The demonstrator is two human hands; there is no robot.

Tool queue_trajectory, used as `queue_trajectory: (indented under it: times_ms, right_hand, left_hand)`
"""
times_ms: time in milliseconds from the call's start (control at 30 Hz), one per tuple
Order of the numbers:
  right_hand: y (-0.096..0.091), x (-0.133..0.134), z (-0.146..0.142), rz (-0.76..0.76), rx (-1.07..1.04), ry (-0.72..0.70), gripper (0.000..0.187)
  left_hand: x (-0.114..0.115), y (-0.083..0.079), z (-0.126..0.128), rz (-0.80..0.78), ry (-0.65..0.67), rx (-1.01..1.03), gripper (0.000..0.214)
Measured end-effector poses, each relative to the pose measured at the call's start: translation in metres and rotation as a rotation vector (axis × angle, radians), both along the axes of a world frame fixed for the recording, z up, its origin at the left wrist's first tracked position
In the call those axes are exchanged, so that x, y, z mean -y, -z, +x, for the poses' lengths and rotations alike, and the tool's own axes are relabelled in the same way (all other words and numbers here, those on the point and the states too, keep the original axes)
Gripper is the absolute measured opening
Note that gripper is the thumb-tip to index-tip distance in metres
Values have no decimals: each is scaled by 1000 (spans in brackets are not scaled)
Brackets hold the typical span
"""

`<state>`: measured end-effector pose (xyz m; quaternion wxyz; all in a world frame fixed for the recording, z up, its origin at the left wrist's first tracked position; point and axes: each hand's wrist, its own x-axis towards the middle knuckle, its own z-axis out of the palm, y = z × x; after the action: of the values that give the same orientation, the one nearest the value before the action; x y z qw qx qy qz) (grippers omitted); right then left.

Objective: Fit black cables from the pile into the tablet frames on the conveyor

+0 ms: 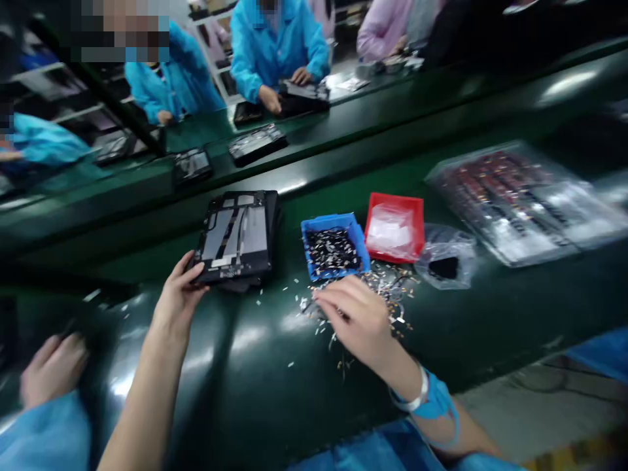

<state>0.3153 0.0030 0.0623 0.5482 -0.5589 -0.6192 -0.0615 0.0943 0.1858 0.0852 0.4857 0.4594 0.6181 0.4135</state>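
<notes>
The near left corner of a dark tablet chassis [237, 237], lying flat on the green bench [275, 366], is gripped by the left hand [177, 297], thumb on top. The right hand [356, 317] is laid palm-down with fingers loosely spread over scattered small metal parts [392, 288], just in front of a blue tray [334, 246] filled with more. A red tray [395, 227] is seen just beside the blue one, and a co-worker's hand [49, 366] is glimpsed at far left.
</notes>
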Motion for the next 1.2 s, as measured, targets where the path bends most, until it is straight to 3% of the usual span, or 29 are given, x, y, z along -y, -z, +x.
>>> queue_trajectory:
  times_ms: [133, 267, 333, 433, 533, 600, 700, 767, 833, 900, 1033, 1200]
  right_hand:
    - [1, -3, 2, -80, -119, -12, 12]
    - [6, -6, -10, -224, -330, -52, 6]
    - [6, -5, -24, -312, -438, -115, 10]
    - [1, -5, -55, -461, -525, -266, 25]
    - [-2, -11, -90, -594, -513, -407, 24]
    - [0, -19, -111, -679, -489, -479, 22]
    - [10, -34, -133, -782, -466, -530, 21]
    - [18, -42, -141, -837, -456, -527, 21]
    - [23, -47, -145, -873, -444, -513, 20]
    - [26, -48, -145, -877, -423, -499, 19]
    - [27, -49, -144, -872, -369, -487, 18]
    - [24, -51, -144, -911, -318, -493, 16]
  left_hand:
    - [90, 23, -65, -72, -92, 107, 56]
    - [177, 52, -85, -169, -113, 217, 63]
    - [209, 61, -86, -226, -56, 276, 76]
    - [234, 65, -93, -365, 199, 384, 103]
    - [241, 59, -113, -493, 443, 326, 95]
    - [240, 54, -127, -411, 417, 162, 70]
    - [232, 53, -135, 37, 174, -129, 29]
    - [223, 58, -131, 356, 132, -319, 19]
    - [213, 66, -124, 574, 227, -476, 23]
    - [205, 74, -117, 695, 346, -581, 33]
    - [196, 84, -112, 784, 494, -723, 44]
    - [194, 87, -111, 812, 516, -800, 42]
